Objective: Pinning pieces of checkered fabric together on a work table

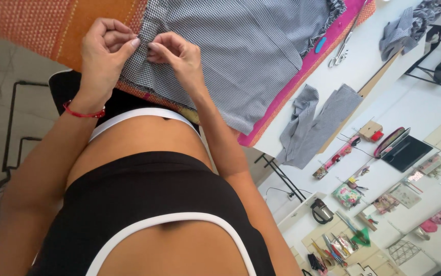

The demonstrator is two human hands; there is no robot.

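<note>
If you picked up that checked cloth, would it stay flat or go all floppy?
Probably floppy: the checked cloth already bends where the left hand and right hand pinch its edge. It looks thin, so likely light. Its edge drapes over the table, so it could slide.

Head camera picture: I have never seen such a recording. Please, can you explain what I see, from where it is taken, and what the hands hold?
There is no machine here. A person wears a camera on the head, so it looks down the body at the hands. The left hand and the right hand both pinch the edge of a grey checked fabric, which lies on an orange and pink cloth over a white table. Scissors and more grey fabric pieces also lie there. A red bracelet is on the left wrist.
</note>
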